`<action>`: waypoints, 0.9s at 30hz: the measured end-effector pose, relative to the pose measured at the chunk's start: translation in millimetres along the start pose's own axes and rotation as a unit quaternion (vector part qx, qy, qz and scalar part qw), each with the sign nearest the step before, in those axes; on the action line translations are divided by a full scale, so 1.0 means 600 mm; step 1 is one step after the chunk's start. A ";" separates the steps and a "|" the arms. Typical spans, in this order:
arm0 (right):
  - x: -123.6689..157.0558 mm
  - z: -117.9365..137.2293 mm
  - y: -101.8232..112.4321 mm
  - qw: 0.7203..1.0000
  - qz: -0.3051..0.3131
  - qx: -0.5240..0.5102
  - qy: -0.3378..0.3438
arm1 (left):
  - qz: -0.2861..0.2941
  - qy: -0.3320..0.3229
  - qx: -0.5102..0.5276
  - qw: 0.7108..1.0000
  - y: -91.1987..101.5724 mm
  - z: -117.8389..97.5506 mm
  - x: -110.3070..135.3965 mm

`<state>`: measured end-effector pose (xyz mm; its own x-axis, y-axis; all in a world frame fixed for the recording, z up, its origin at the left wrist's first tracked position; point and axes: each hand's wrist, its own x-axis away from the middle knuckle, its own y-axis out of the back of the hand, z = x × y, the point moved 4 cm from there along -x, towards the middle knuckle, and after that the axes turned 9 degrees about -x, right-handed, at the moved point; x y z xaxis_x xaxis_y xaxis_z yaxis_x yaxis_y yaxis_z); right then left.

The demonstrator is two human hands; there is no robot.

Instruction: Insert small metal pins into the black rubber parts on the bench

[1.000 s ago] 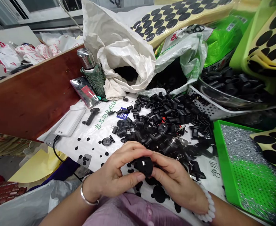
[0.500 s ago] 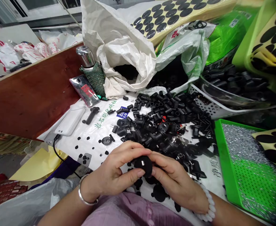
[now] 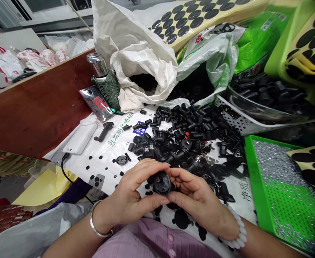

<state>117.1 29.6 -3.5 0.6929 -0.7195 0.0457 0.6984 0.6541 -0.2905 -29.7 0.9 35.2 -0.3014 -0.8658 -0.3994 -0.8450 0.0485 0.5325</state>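
A round black plastic part [image 3: 162, 184] is held up between both hands, its ribbed, hollow face toward me with a small shiny bit inside. My left hand [image 3: 136, 190] is closed round its left side, thumb below and fingers above. My right hand [image 3: 192, 190] pinches at its right edge with curled fingers; whether a second small piece sits in those fingertips is hidden. Just beyond the hands spreads a heap of black plastic parts [image 3: 173, 154]. A loose round black disc [image 3: 122, 160] lies on the white sheet to the left.
On the right stands a green tray [image 3: 251, 179] of small metal pieces, with a clear bowl [image 3: 265, 107] of black tubes behind it. Open white sacks [image 3: 144, 53] stand at the back. A phone [image 3: 97, 104], a white power bank [image 3: 80, 139] and a brown board [image 3: 39, 104] are left.
The black part has turned in my hands: its smooth dark face showed before, and now its ribbed hollow face does. My right fingers have curled more and shifted slightly.
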 end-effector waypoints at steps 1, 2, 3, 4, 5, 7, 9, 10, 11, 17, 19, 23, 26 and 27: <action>0.000 -0.001 0.001 1.000 -0.015 -0.003 0.001 | 0.000 0.021 0.022 1.000 -0.001 0.003 0.002; 0.001 -0.001 0.002 1.000 -0.025 -0.001 0.001 | 0.002 0.040 0.041 0.998 -0.002 0.005 0.003; 0.002 -0.001 0.003 1.000 -0.030 0.003 0.003 | 0.006 0.054 0.057 0.997 -0.004 0.006 0.005; 0.003 -0.001 0.004 0.999 -0.030 0.012 0.008 | 0.007 0.063 0.069 0.996 -0.005 0.006 0.006; 0.004 0.001 0.005 0.999 -0.028 0.024 0.016 | 0.007 0.068 0.078 0.995 -0.005 0.006 0.007; 0.005 0.004 0.008 0.997 -0.028 0.059 0.041 | 0.007 0.071 0.093 0.993 -0.007 0.004 0.007; 0.007 0.007 0.011 0.994 -0.035 0.088 0.063 | 0.008 0.072 0.104 0.992 -0.008 0.002 0.007; 0.007 0.007 0.012 0.992 -0.034 0.097 0.070 | 0.009 0.070 0.107 0.992 -0.008 0.001 0.007; 0.008 0.007 0.012 0.992 -0.030 0.102 0.073 | 0.010 0.069 0.109 0.992 -0.009 0.001 0.006; 0.011 0.011 0.007 0.990 -0.012 0.119 0.069 | 0.009 0.040 0.089 0.995 -0.005 -0.006 0.007; 0.012 0.012 0.005 0.990 -0.010 0.126 0.069 | 0.007 0.015 0.060 0.998 -0.001 -0.013 0.005; 0.016 0.011 0.001 0.989 -0.003 0.133 0.065 | 0.026 -0.035 0.016 0.999 0.003 -0.025 0.001; 0.019 0.003 -0.004 0.993 0.005 0.113 0.042 | 0.049 -0.059 0.025 0.997 0.003 -0.030 0.002; 0.020 0.002 -0.006 0.994 0.006 0.102 0.036 | 0.055 -0.060 0.031 0.996 0.002 -0.031 0.003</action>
<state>123.0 19.1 -1.0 0.6917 -0.7217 -0.0263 0.7174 0.6909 -0.0894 -23.3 -9.9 48.9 -0.4409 -0.7879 -0.4299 -0.8287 0.1734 0.5322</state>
